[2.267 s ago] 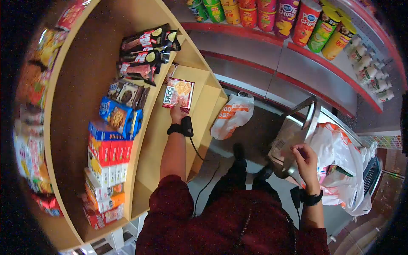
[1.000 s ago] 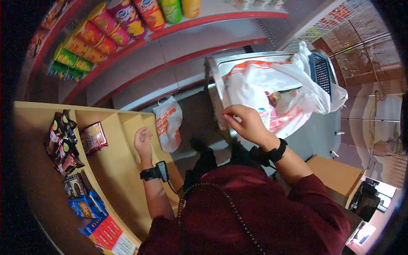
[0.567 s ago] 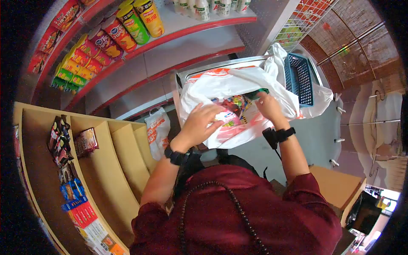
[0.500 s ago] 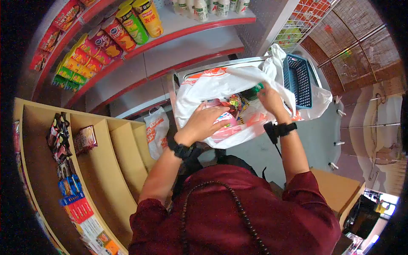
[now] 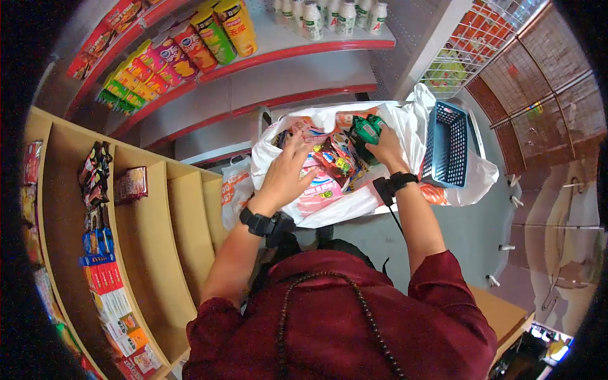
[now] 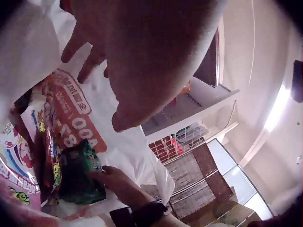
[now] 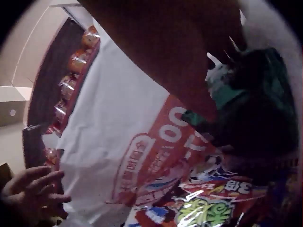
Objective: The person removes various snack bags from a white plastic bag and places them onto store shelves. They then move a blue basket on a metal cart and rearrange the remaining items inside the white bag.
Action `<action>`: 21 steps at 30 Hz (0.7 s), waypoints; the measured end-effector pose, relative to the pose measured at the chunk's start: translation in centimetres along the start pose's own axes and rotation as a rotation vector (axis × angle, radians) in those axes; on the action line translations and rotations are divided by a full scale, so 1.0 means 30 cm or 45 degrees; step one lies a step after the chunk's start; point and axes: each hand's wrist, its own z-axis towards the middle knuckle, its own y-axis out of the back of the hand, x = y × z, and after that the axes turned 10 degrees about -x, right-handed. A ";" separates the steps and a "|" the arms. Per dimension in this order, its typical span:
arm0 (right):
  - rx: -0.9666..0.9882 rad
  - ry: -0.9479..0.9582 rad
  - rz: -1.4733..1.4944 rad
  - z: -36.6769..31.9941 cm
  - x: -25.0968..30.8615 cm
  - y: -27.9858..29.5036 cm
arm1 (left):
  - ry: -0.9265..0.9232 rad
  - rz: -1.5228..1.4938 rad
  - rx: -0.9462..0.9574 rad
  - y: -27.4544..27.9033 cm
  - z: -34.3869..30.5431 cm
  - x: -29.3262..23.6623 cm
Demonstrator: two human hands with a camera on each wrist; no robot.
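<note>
A white plastic carrier bag (image 5: pixel 329 218) lies wide open, filled with several snack packets. My right hand (image 5: pixel 387 151) reaches into its right side and grips a dark green packet (image 5: pixel 366 132), thumb on one side and fingers on the other; the same green packet (image 6: pixel 81 172) shows in the left wrist view. My left hand (image 5: pixel 288 174) is over the bag's left part, fingers spread and holding nothing. Below and beside that hand are a pink packet (image 5: pixel 320 193) with colourful print and a red-and-dark packet (image 5: pixel 339 158) with yellow-green lettering. The bag's bottom is hidden.
A blue perforated basket (image 5: pixel 446 145) stands right of the bag. Behind are red-edged shelves with chip canisters (image 5: pixel 218 41) and white bottles (image 5: pixel 345 19). At left, a wooden shelf unit (image 5: pixel 152 253) holds boxes and a dark red biscuit packet (image 5: pixel 132 185). Another carrier bag (image 5: pixel 235 190) stands beside it.
The left hand has left the red biscuit packet on the wooden shelf. The body has turned to the bag; both hands have moved to it, its mouth is wider, and the right hand has gripped the green packet.
</note>
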 end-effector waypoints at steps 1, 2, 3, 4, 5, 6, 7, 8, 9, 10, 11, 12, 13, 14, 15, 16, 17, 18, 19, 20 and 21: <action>-0.027 0.013 0.016 0.008 -0.007 -0.004 | -0.023 0.006 -0.056 0.005 -0.018 -0.008; -0.055 0.026 0.031 0.013 -0.009 -0.013 | -0.011 0.011 -0.068 0.010 -0.034 -0.007; -0.146 0.058 0.051 0.011 -0.011 -0.035 | 0.026 0.009 -0.062 0.016 -0.052 0.000; -0.140 0.071 0.053 0.024 -0.015 -0.057 | 0.061 0.007 -0.056 0.020 -0.068 0.007; -0.184 0.074 0.023 0.041 -0.027 -0.074 | 0.046 0.032 -0.101 0.019 -0.081 0.010; -0.228 0.076 -0.007 0.049 -0.027 -0.085 | 0.056 0.037 -0.108 0.024 -0.090 0.009; -0.255 0.030 -0.094 0.060 -0.024 -0.098 | 0.130 -0.011 -0.072 0.032 -0.099 0.006; -0.249 0.038 -0.091 0.077 -0.027 -0.099 | 0.202 -0.058 -0.036 0.041 -0.105 0.005; -0.146 -0.005 -0.324 0.074 0.008 -0.056 | 0.209 -0.054 -0.038 0.047 -0.111 0.003; -0.043 -0.047 -0.558 0.071 0.030 -0.033 | 0.225 -0.060 -0.031 0.051 -0.117 0.001; -0.106 0.039 -0.557 0.063 0.016 -0.032 | 0.238 -0.066 -0.025 0.057 -0.118 0.002; -0.105 0.043 -0.556 0.070 -0.001 -0.039 | 0.241 -0.064 -0.028 0.060 -0.121 0.005; -0.067 0.033 -0.546 0.078 -0.015 -0.047 | 0.241 -0.067 -0.030 0.062 -0.122 0.008; -0.029 0.022 -0.537 0.086 -0.029 -0.058 | 0.241 -0.070 -0.032 0.063 -0.123 0.010; 0.033 -0.031 -0.493 0.075 -0.015 -0.032 | 0.243 -0.069 -0.034 0.066 -0.124 0.011; 0.032 -0.028 -0.493 0.074 -0.026 -0.035 | 0.235 -0.059 -0.042 0.069 -0.123 0.013; 0.152 -0.117 -0.321 0.073 -0.051 -0.040 | 0.227 -0.050 -0.048 0.071 -0.124 0.015; 0.269 -0.205 -0.146 0.059 -0.051 -0.031 | 0.227 -0.049 -0.049 0.071 -0.123 0.017; 0.268 -0.205 -0.146 0.039 -0.050 -0.026 | 0.220 -0.046 -0.056 0.069 -0.123 0.021; 0.092 0.001 -0.050 0.013 -0.051 -0.019 | 0.214 -0.044 -0.063 0.067 -0.123 0.025; -0.086 0.206 0.045 -0.022 -0.033 0.004 | 0.214 -0.044 -0.062 0.063 -0.123 0.030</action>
